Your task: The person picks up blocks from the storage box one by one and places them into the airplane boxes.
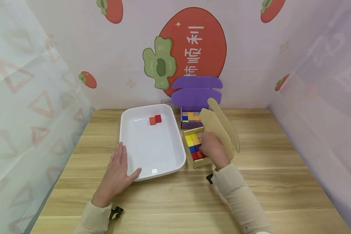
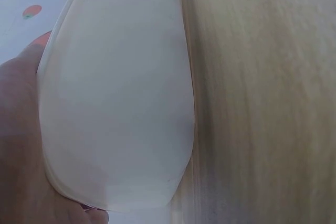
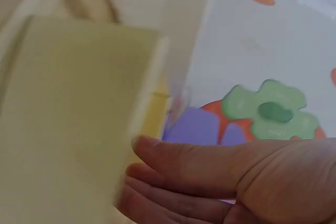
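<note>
My left hand (image 1: pixel 117 172) rests on the near left corner of a white tray (image 1: pixel 181 159), its fingers straight along the left rim and the thumb over the front rim. The tray's outer side (image 2: pixel 115 93) fills much of the left wrist view. Inside the tray, an orange block (image 1: pixel 152 121) touches a red block (image 1: pixel 158 118). My right hand (image 1: pixel 213 148) reaches into a tan cardboard box (image 1: pixel 203 162) of coloured blocks (image 1: pixel 192 149). In the right wrist view the thumb (image 3: pixel 184 163) and fingers meet the box edge; the box wall hides the fingertips, and whether they pinch a block is unclear.
Behind the tan box stands a purple box (image 1: pixel 190 125) with its lid (image 1: pixel 196 96) raised, holding more blocks. The tan lid (image 1: pixel 217 130) stands up beside my right hand. A printed cloth backdrop (image 1: pixel 245 65) rises behind the wooden table (image 1: pixel 280 182).
</note>
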Available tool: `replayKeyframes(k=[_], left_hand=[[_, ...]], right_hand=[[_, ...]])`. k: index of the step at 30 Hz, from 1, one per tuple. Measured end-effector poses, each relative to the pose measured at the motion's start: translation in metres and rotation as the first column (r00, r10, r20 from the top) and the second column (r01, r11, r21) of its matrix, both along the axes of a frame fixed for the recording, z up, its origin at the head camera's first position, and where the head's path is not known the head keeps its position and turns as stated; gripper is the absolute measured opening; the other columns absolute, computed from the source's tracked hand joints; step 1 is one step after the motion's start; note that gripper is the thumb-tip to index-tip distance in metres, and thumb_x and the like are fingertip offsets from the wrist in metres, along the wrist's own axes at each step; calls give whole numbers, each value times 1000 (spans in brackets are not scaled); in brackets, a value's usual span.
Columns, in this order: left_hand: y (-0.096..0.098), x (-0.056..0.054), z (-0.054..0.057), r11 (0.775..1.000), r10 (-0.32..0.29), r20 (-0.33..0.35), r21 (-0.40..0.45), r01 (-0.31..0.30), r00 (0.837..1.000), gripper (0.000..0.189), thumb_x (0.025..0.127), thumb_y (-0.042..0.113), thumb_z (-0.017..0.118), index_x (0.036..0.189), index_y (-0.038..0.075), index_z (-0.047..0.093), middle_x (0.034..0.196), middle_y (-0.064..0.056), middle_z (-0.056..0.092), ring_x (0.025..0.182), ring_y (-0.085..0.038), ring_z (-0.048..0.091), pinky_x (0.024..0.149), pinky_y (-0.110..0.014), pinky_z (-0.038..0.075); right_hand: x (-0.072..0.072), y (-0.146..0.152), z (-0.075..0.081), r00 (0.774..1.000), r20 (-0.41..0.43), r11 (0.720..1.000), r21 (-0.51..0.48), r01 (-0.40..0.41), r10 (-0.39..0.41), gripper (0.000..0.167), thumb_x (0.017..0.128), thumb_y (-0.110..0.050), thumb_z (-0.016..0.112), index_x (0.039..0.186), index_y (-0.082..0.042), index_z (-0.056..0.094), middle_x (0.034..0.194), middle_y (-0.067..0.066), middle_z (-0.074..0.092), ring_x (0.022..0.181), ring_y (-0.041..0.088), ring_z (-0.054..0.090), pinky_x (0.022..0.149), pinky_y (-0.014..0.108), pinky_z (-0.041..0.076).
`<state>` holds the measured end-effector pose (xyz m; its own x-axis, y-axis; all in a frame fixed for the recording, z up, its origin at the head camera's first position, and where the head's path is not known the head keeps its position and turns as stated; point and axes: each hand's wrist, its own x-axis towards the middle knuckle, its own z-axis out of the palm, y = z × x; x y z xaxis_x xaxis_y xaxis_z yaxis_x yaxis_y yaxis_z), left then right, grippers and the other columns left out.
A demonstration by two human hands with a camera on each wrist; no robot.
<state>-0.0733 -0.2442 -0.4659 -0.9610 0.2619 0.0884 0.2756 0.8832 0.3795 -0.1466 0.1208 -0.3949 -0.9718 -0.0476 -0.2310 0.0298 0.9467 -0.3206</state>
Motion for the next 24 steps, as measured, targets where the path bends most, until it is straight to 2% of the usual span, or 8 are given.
replayKeyframes(k=[3, 6, 9, 11, 13, 15, 19, 24], left_hand=[[-1, 0, 0, 1000, 1, -3, -1, -1, 1000, 110, 98, 54, 64, 163, -14, 7, 176, -29, -2, 164, -48, 6, 128, -69, 18], [-1, 0, 0, 1000, 4, -6, -3, -4, 1000, 110, 98, 54, 64, 163, -14, 7, 176, -29, -2, 164, -48, 6, 128, -69, 18], [-1, -1, -1, 1000, 3, -3, -3, -3, 1000, 110, 97, 54, 64, 163, -14, 8, 176, -28, -1, 164, -48, 6, 128, -69, 18], [-1, -1, -2, 1000, 4, 2, -2, -4, 1000, 110, 97, 55, 64, 164, -13, 8, 176, -27, -2, 164, -47, 6, 129, -69, 18], [-2, -2, -2, 1000, 4, 4, 1, -4, 1000, 111, 97, 55, 64, 164, -13, 8, 177, -27, -2, 164, -47, 6, 129, -68, 18], [-2, -2, -3, 1000, 6, 3, 1, -6, 1000, 111, 97, 55, 64, 164, -13, 8, 177, -26, -2, 164, -47, 6, 129, -68, 18], [-2, -2, -3, 1000, 6, 4, 0, -6, 1000, 111, 96, 56, 65, 164, -12, 9, 177, -26, -1, 164, -46, 6, 129, -67, 18], [-3, -1, -2, 1000, 8, 0, -12, -8, 1000, 110, 97, 56, 64, 164, -12, 10, 177, -26, 0, 164, -46, 7, 130, -66, 19]], right_hand=[[-6, -14, 17, 997, -61, 997, -60, -40, 37, 30, 92, -4, 75, 68, -6, 56, 61, 0, 40, 55, 16, 40, 50, 25, 33], [-23, -34, 32, 991, -99, 986, -126, -105, 93, 34, 91, -7, 76, 63, -7, 57, 57, -2, 39, 53, 14, 37, 48, 25, 32], [-48, -54, 41, 980, -112, 971, -156, -183, 167, 14, 92, -13, 81, 85, -3, 75, 72, 3, 59, 68, 18, 51, 59, 28, 47], [-67, -68, 44, 970, -100, 958, -165, -234, 220, 19, 93, -16, 82, 107, -3, 78, 92, 8, 68, 85, 22, 58, 75, 32, 56], [-86, -80, 42, 953, -105, 942, -152, -299, 286, 32, 94, -16, 82, 123, -5, 75, 110, 10, 72, 102, 25, 59, 92, 36, 58], [-105, -89, 37, 930, -116, 922, -134, -363, 349, 38, 93, -15, 82, 130, -6, 73, 118, 10, 72, 112, 26, 61, 101, 38, 57], [-136, -106, 21, 890, -145, 895, -52, -444, 433, 42, 93, -17, 82, 133, -7, 72, 122, 10, 73, 113, 25, 64, 102, 37, 57], [-161, -125, 1, 883, -122, 891, 70, -448, 453, 38, 94, -13, 80, 131, -5, 72, 121, 11, 74, 109, 25, 63, 99, 36, 58]])
